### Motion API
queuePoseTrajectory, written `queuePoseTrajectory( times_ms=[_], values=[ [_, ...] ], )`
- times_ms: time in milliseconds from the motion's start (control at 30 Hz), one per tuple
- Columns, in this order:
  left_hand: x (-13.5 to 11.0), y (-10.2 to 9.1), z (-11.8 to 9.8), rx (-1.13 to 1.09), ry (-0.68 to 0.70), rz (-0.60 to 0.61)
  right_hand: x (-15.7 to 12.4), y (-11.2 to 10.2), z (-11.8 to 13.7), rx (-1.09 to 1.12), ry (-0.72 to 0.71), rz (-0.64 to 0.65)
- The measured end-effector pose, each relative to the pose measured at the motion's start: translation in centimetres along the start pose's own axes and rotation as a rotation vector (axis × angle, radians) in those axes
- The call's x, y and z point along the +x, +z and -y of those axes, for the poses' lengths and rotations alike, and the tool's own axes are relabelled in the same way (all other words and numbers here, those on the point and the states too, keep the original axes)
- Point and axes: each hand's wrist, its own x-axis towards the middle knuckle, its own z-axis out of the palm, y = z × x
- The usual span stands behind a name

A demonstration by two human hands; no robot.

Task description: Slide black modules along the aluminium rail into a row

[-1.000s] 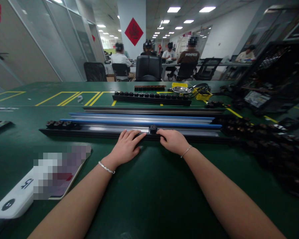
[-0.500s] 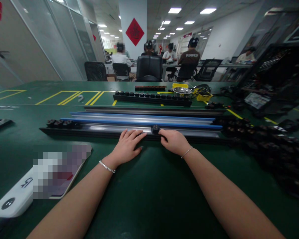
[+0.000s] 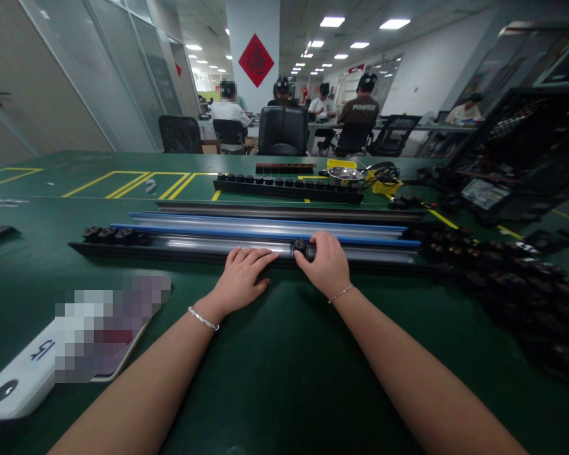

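Note:
In front of me lies a long black track (image 3: 189, 254) with a shiny, clear-looking inner strip. My left hand (image 3: 241, 272) rests on its front edge, palm down with the fingers spread, holding nothing. A small black block-shaped module (image 3: 299, 244) sits in the track, right of my left hand. Around its right side curl the thumb and index finger of my right hand (image 3: 330, 262), gripping it. Several similar black modules (image 3: 107, 235) stand at the track's left end. Directly behind runs a blue-edged strip (image 3: 265, 224).
Black parts are heaped (image 3: 507, 265) at the right. Farther back stand a black rail with a row of modules (image 3: 289, 188), a metal bowl (image 3: 345, 173) and yellow bins (image 3: 384, 184). A white device (image 3: 16, 385) and a phone-like object lie at left. People sit beyond.
My right hand has shifted from a fingertip touch at the module's right side to thumb and index finger around it. My left hand stays on the track.

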Motion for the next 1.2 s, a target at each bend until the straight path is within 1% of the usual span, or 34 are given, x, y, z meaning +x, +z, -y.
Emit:
queuePoseTrajectory(
  times_ms=[33,67,200,533,800,1200],
  values=[
    [0.1,0.0,0.0,-0.002,-0.005,-0.004,0.1,0.4,0.3,-0.003,0.034,-0.028],
    [0.1,0.1,-0.1,-0.004,-0.009,-0.007,0.2,0.7,0.5,-0.012,0.045,-0.029],
    [0.2,0.2,-0.1,-0.004,-0.012,-0.020,0.4,1.4,0.7,-0.036,0.046,0.022],
    [0.1,0.0,-0.2,0.000,0.001,-0.025,0.7,1.0,0.6,-0.034,0.066,0.043],
    [0.0,-0.1,0.0,-0.008,-0.004,-0.002,1.0,0.7,0.1,-0.013,0.058,0.078],
    [0.0,-0.1,0.2,-0.024,0.001,-0.010,1.2,0.6,-0.3,-0.014,0.045,0.048]
  ],
)
